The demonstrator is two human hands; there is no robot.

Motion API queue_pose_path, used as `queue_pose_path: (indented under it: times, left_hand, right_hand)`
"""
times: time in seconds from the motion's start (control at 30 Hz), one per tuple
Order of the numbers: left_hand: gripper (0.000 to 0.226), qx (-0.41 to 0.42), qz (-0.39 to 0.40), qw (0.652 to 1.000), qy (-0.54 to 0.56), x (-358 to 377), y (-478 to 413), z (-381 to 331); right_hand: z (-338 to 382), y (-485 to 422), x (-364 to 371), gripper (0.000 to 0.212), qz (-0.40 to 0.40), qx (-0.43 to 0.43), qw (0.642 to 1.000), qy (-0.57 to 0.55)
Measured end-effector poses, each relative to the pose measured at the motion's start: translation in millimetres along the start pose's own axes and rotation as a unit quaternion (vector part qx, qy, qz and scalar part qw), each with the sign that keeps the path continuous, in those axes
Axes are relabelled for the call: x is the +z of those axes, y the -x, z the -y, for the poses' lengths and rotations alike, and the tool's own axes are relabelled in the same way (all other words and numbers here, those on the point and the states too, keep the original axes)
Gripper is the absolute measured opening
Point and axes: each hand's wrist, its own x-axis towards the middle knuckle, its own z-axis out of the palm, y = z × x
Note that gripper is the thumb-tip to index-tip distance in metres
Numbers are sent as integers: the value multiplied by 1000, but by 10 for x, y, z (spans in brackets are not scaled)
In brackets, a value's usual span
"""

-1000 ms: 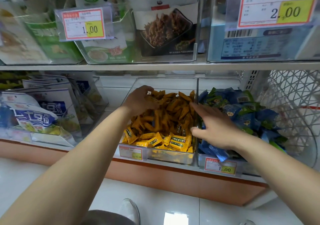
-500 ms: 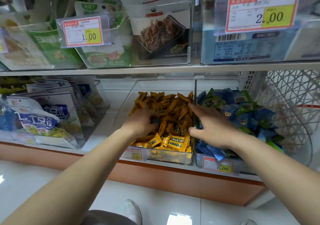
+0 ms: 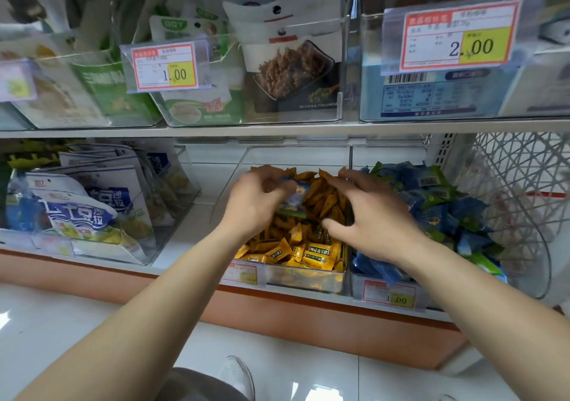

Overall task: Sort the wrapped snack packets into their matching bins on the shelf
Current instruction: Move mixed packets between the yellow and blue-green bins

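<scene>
Low on the shelf [image 3: 191,234] stood a clear bin [image 3: 305,275] of yellow packets [image 3: 317,252], with a blue-packet bin [image 3: 357,286] at its three o'clock. Over the yellow heap the left grip [image 3: 253,203] pinched one blue packet [image 3: 293,197]; at its three o'clock the right grip [image 3: 370,215] hovered, fingers spread, holding nothing.

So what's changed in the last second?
The left hand now pinches a blue packet above the yellow bin. The right hand has slid left from the divider toward it, open. The blue bin is unchanged.
</scene>
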Motion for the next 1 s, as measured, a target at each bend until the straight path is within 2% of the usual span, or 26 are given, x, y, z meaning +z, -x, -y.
queue_pose_path:
  times: [0.1,0.2,0.27,0.37,0.47,0.53,0.6,0.67,0.73,0.8,0.87,0.93,1.0]
  left_hand:
    - [23,-63,20,989,130,135,131,-238]
    - [20,-95,39,965,242,214,209,-372]
    - [15,-84,41,965,246,208,211,-365]
    - [6,-32,29,993,106,222,161,-207]
    - [10,11,138,990,15,390,160,-77]
    - [16,39,214,976,-28,565,152,-21]
    - [30,58,264,960,-70,708,104,38]
    - [47,79,306,939,-135,789,31,129]
    - [64,107,346,903,-230,807,-40,237]
    - [70,108,354,886,-278,786,-86,301]
    - [64,116,328,889,-296,771,-133,316]
    - [56,133,296,893,-311,740,-188,324]
    - [56,102,280,912,-282,629,-247,361]
  right_hand:
    - [235,45,20,52,-45,2,974,-224]
    - [261,71,-21,33,-92,43,944,-314]
    - [116,83,-107,29,-99,57,949,-295]
    - [-206,123,-270,22,-158,93,959,-216]
    - [-511,161,-340,20,-183,135,972,-61]
    - [-650,155,-325,20,-159,158,973,55]
    - [-711,122,-281,29,-101,163,974,120]
    - [-689,88,-249,40,-59,169,976,120]
    - [-574,49,-246,49,-64,150,982,100]
    - [-376,19,-226,57,-66,85,991,82]
    - [-202,4,-139,68,-6,38,997,60]
    - [-147,-12,-2,79,82,33,994,69]
    - [-188,-21,95,84,123,48,989,66]
